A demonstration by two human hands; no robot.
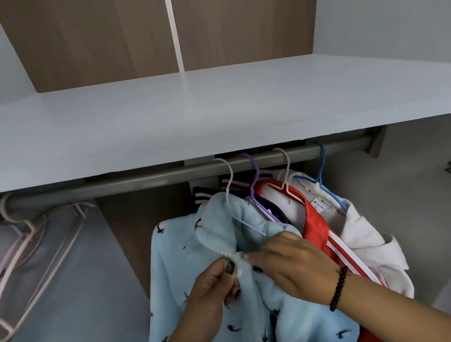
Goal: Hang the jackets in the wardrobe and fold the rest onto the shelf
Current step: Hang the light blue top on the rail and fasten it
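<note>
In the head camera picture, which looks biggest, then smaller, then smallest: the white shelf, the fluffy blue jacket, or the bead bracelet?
1. White shelf, stretching across the whole picture.
2. Fluffy blue jacket, which is nearer the camera, so it looks bigger than it might really be.
3. Bead bracelet, by far the smallest.

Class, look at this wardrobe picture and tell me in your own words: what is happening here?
A person is fastening the front of a light blue fleece jacket that already hangs on a white hanger from the wardrobe rail. The left hand and the right hand both pinch its front edges near the collar. Three more garments hang to the right; empty hangers sit at the left.
</note>
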